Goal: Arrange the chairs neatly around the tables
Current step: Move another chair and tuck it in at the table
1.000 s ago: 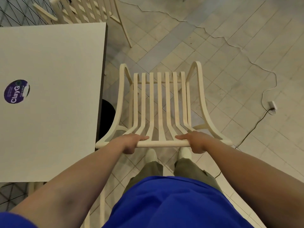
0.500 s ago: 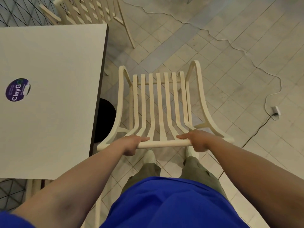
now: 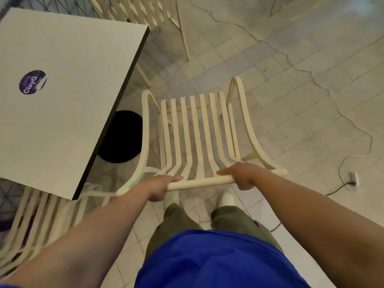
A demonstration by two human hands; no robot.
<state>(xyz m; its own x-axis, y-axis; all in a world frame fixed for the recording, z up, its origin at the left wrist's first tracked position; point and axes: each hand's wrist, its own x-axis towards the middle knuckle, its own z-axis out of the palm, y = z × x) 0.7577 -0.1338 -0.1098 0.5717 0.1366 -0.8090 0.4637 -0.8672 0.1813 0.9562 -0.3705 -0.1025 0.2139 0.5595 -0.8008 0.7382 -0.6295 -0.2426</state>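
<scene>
A cream slatted chair stands on the tiled floor directly in front of me, its back rail nearest. My left hand grips the left part of that top rail and my right hand grips the right part. The white square table with a purple round sticker lies to the left, its right edge close to the chair's left armrest. The table's black round base shows beneath that edge.
A second cream chair stands at the table's far side. Another cream chair sits tucked at the table's near edge, bottom left. A thin cable snakes across the floor at right to a small white plug.
The view has swung so the table now appears angled, and the chair sits further right and lower in view. Both hands keep their grip on the top rail.
</scene>
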